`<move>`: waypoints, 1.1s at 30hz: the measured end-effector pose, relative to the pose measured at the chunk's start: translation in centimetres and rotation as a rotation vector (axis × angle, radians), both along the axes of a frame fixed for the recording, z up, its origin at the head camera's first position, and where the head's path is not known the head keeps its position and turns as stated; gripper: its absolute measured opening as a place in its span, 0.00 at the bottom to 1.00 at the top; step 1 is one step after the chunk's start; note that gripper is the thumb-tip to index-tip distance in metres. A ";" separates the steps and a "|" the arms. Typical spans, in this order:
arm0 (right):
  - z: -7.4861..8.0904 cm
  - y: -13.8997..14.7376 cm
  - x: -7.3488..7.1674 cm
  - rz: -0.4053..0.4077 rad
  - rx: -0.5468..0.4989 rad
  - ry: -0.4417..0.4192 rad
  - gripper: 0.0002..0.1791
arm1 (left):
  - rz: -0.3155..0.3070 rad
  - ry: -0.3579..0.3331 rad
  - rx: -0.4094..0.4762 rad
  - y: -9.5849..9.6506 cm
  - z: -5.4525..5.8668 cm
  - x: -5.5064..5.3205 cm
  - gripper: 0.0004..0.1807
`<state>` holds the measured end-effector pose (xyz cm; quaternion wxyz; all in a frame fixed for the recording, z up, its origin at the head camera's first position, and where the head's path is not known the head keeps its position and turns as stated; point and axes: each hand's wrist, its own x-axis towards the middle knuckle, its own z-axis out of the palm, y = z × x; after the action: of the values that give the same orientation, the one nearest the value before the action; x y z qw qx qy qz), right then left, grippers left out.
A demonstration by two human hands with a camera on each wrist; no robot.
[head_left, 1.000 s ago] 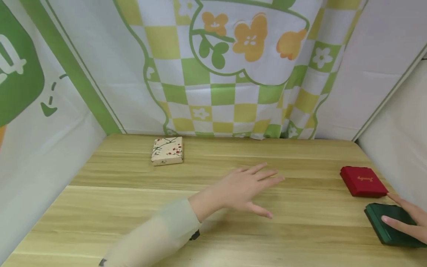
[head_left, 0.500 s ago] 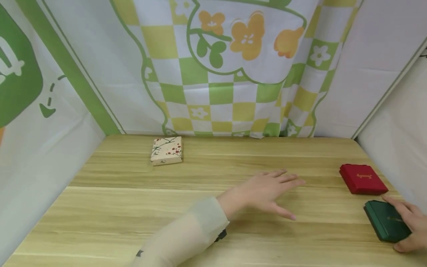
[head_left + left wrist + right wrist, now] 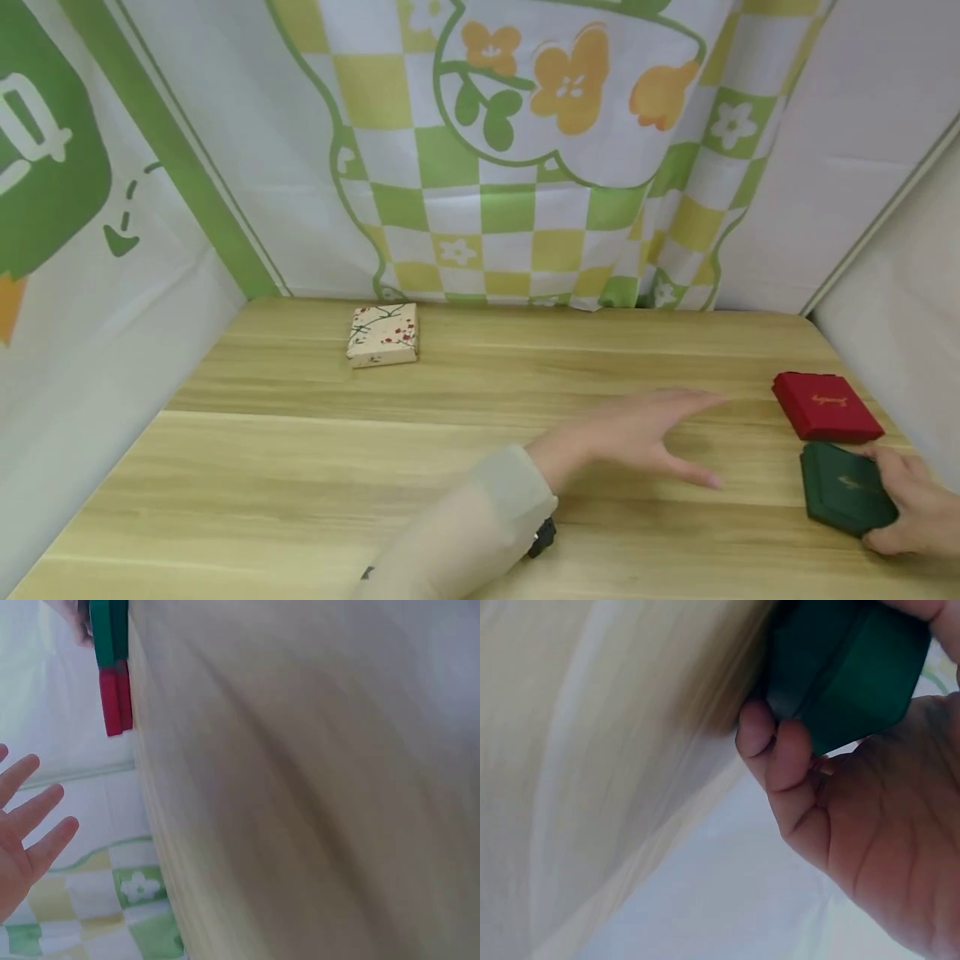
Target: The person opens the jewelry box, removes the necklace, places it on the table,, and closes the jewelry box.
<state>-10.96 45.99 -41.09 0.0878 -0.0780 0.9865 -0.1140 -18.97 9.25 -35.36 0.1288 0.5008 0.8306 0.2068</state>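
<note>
At the right end of the table, my right hand (image 3: 917,506) grips a dark green jewelry box (image 3: 843,490) between thumb and fingers. The right wrist view shows the fingers curled against the side of the green box (image 3: 855,671). My left hand (image 3: 637,435) is over the table left of the green box, fingers extended and thumb spread apart, holding nothing. In the left wrist view the left hand (image 3: 22,832) shows with fingers apart. Just behind the green box lies a red jewelry box (image 3: 828,408) with gold lettering.
A cream box (image 3: 383,335) with a red flower and branch print lies at the back left of the wooden table (image 3: 300,475). A checked green and yellow cloth (image 3: 510,208) hangs behind the table, with white cloth walls at both sides.
My left hand has moved right, toward the green box. My right hand has gone from touching the green box to gripping it, and the box has shifted slightly left and turned.
</note>
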 end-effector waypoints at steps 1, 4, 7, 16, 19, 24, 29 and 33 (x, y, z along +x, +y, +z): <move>0.2 -0.3 -0.2 0.013 -0.006 -0.003 0.55 | -0.009 -0.026 0.005 0.4 0.0 0.0 0.54; 0.6 -1.2 -0.6 0.054 -0.010 0.010 0.53 | -0.028 -0.069 0.000 1.6 0.0 0.1 0.56; 1.0 -2.1 -0.9 0.091 -0.052 0.043 0.52 | -0.041 -0.085 -0.014 2.5 0.1 0.2 0.58; 3.4 -5.8 -1.2 0.148 -0.164 0.102 0.57 | -0.025 -0.087 -0.042 3.9 0.4 0.4 0.64; 4.3 -7.3 -1.4 0.174 -0.183 0.094 0.58 | -0.010 -0.057 -0.045 4.1 0.4 0.4 0.64; 5.7 -9.6 -1.6 0.209 -0.202 0.061 0.58 | 0.036 -0.014 -0.003 3.9 0.0 0.2 0.63; 6.8 -11.3 -1.8 0.230 -0.194 0.091 0.55 | 0.059 -0.007 0.085 2.8 -0.1 -0.2 0.56; 7.6 -12.3 -2.2 0.235 -0.202 0.098 0.54 | 0.088 0.008 0.114 1.5 0.4 -0.3 0.54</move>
<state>-13.18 33.71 -33.50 0.0440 -0.2068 0.9572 -0.1978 -19.28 10.77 -34.93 0.0875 0.4712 0.8391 0.2573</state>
